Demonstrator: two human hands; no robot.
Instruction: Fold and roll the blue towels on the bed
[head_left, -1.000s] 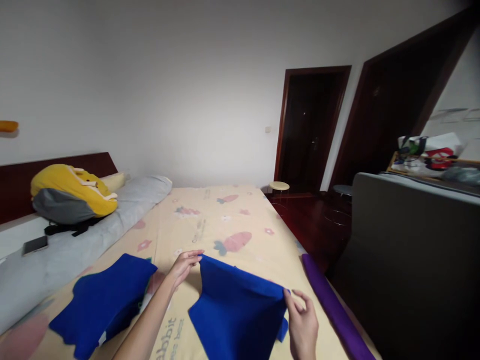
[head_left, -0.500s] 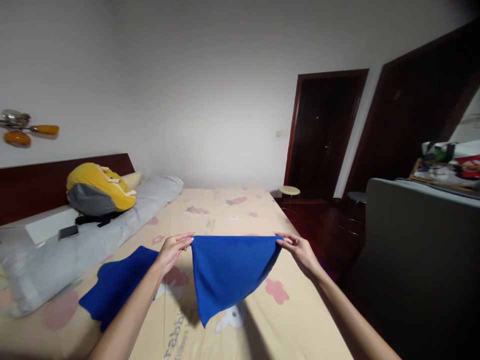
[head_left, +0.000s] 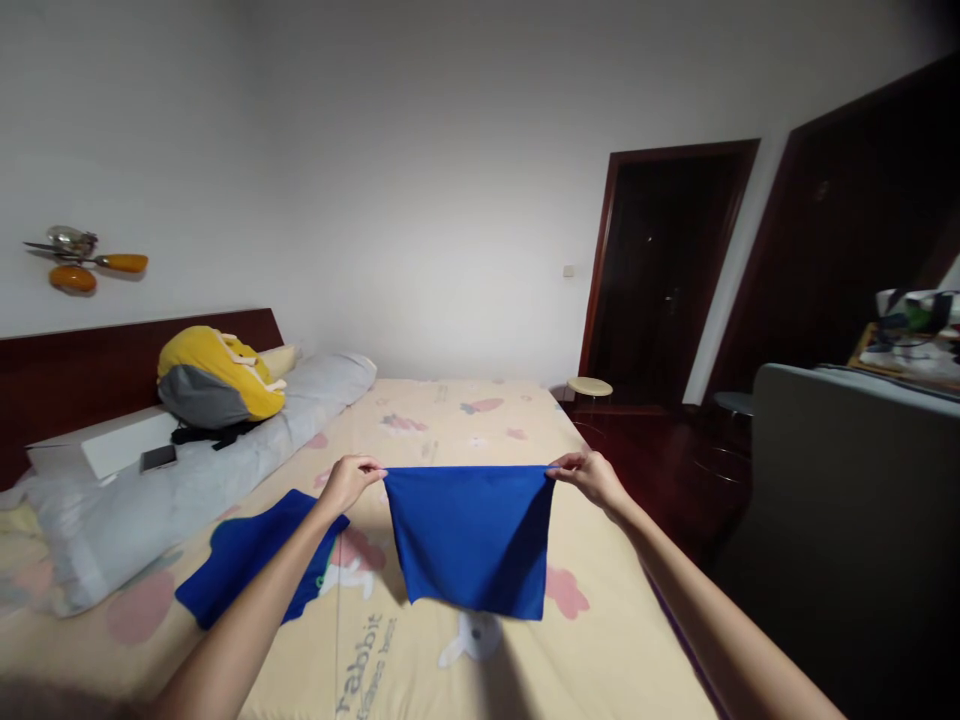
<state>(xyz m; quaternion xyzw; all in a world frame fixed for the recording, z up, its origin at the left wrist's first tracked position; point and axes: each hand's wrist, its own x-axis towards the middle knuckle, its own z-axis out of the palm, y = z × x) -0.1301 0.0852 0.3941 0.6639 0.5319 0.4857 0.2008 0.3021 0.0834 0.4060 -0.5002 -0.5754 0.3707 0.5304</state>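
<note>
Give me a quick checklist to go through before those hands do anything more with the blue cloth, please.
1. Left fingers pinching one upper corner of the blue cloth: ok.
2. Right fingers pinching the opposite upper corner: ok.
3. Upper edge stretched straight between the two grips: ok.
4. Lower edge clear of the printed bedsheet: cannot tell; the view looks from above and behind it.
5. Second blue cloth lying apart from the held one: ok.
6. Second blue cloth in full view: not ok; the left forearm covers part of it.
</note>
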